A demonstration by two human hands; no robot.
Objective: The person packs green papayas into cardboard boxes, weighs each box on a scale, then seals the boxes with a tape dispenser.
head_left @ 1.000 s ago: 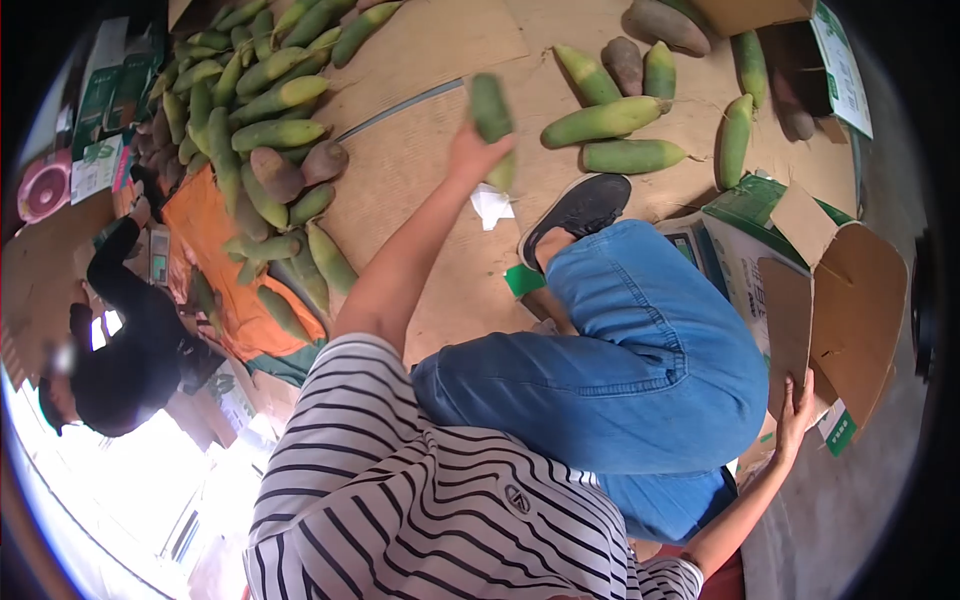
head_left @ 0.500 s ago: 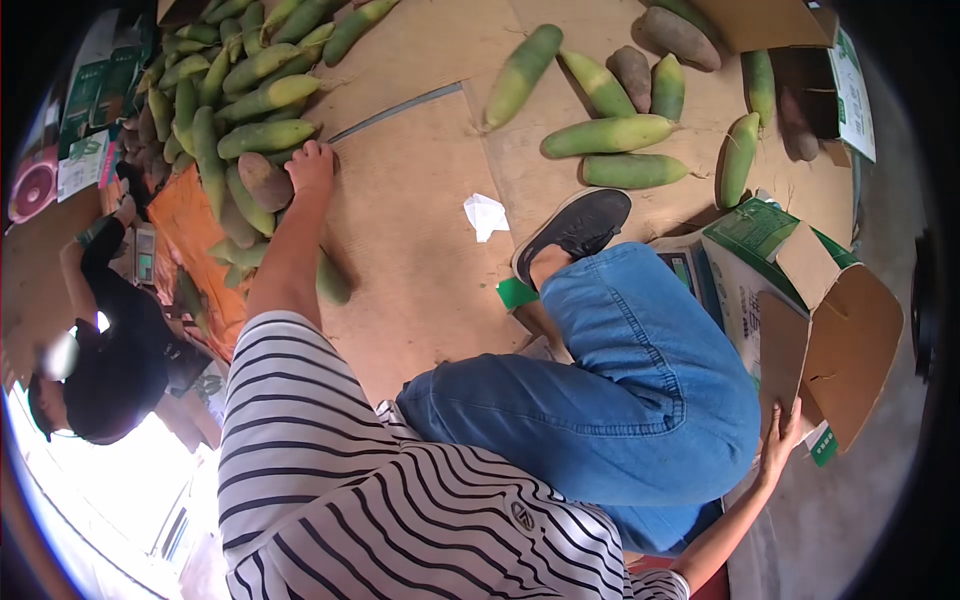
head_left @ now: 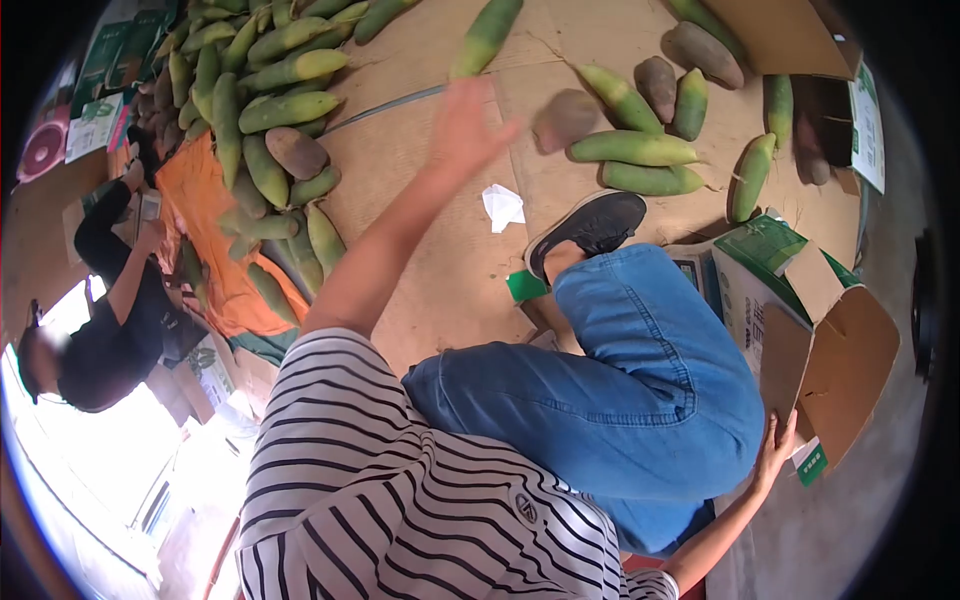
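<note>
My left hand [head_left: 465, 135] is over the cardboard sheet, blurred by motion, its fingers apart and empty. Just right of it is a blurred reddish-brown root [head_left: 567, 121], apart from the fingers. A green radish [head_left: 487, 38] lies above the hand. My right hand [head_left: 775, 450] holds the lower edge of an open cardboard box [head_left: 845, 350] beside my knee. Several green radishes [head_left: 625, 147] and brown roots [head_left: 656, 88] lie at upper right. At upper left is a large pile of green radishes [head_left: 290, 110], with a brown root [head_left: 297, 152] at its edge.
A white paper scrap [head_left: 503, 207] lies on the cardboard floor [head_left: 420, 260]. My shoe [head_left: 598, 225] stands right of it. Another box [head_left: 790, 35] is at upper right. At left, a person in dark clothes [head_left: 115, 340] is near an orange sheet [head_left: 215, 240].
My left hand has moved right from the pile and opened. The blurred root has appeared beside the loose radishes. My right hand remains at the box. The view has shifted slightly.
</note>
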